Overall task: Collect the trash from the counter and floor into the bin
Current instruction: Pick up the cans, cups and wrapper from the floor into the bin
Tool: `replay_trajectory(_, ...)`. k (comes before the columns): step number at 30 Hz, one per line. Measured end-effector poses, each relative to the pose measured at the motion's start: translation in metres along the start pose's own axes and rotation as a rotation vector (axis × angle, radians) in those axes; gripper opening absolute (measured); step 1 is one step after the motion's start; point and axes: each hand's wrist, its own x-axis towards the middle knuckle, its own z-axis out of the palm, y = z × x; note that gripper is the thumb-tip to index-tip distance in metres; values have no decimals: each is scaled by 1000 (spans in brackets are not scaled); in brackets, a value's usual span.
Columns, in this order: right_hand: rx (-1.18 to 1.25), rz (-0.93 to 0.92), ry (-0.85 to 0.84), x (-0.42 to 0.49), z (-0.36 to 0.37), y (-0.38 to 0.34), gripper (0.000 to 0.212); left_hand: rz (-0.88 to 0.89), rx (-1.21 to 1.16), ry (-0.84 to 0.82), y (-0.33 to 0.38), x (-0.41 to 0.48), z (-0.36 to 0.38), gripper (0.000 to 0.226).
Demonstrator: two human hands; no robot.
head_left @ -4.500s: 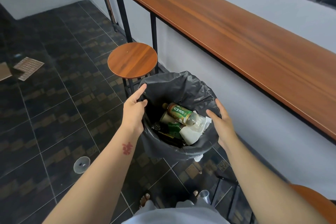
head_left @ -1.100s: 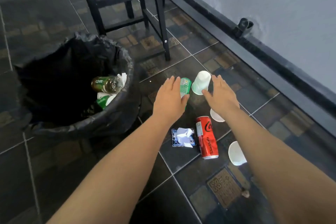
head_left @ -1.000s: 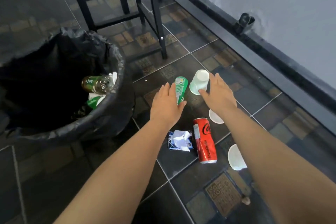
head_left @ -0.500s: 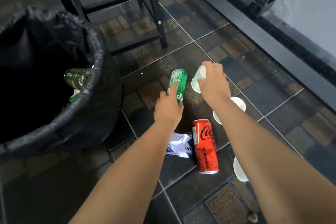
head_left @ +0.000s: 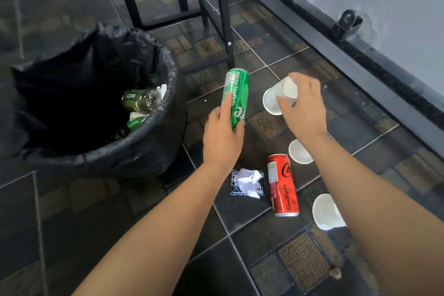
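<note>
My left hand (head_left: 222, 138) grips a green can (head_left: 236, 98) by its lower end, lifted off the dark tiled floor just right of the bin (head_left: 144, 151). The bin wears a black bag and holds a bottle (head_left: 140, 101) among other rubbish. My right hand (head_left: 304, 108) holds a white plastic cup (head_left: 272, 101) on its side, mouth turned towards me. On the floor lie a red cola can (head_left: 282, 185), a crumpled paper on a small carton (head_left: 247, 181), and two more white cups (head_left: 300, 152) (head_left: 324, 211) partly hidden by my right arm.
Black stool legs (head_left: 222, 19) stand just behind the bin and the green can. A dark skirting ledge (head_left: 360, 60) runs along the grey wall at the right, with a small black fitting (head_left: 346, 23) on it.
The bin was set down on the floor. Both hands reached to the litter, closed on the green can and the white cup, and have lifted them off the tiles.
</note>
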Motion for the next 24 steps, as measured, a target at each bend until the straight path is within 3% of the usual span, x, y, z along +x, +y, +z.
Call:
replay_trajectory(10, 263, -145, 203, -8, -37, -108, 56, 205, -128, 299, 39, -8, -99, 66)
replay_trajectory(15, 465, -214, 245, -19, -30, -168, 59, 136, -6, 456, 14, -1, -161, 64)
replay_trajectory(18, 483, -297, 163, -29, -15, -203, 58, -9, 162, 444, -23, 0, -193, 63)
replay_trajectory(24, 279, -409, -107, -46, 30, -224, 57, -231, 431, 269, -69, -9, -214, 64)
